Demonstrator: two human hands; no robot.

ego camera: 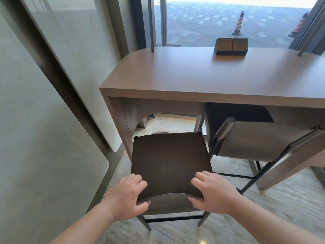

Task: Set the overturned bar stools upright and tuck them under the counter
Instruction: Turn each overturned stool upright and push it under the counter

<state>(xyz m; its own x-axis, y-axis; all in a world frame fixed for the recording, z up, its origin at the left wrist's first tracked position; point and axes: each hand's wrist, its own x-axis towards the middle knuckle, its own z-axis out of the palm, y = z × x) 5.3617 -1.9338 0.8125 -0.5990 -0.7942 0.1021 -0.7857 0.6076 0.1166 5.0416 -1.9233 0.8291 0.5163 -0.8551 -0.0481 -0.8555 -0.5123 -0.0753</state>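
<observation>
A bar stool (169,159) with a dark brown seat and a low grey backrest stands upright in front of the wooden counter (184,74), its front edge just under the counter's lip. My left hand (125,196) grips the left end of the backrest, fingers over the top and thumb behind. My right hand (212,191) grips the right end the same way. A second stool (255,138) stands upright to the right, its seat tucked under the counter and its grey backrest sticking out.
A glass wall with a dark frame (58,85) runs close along the left. A dark socket box (231,46) sits on the counter top by the window. Two thin metal posts (151,23) rise from the counter. Pale stone floor (281,208) lies behind the stools.
</observation>
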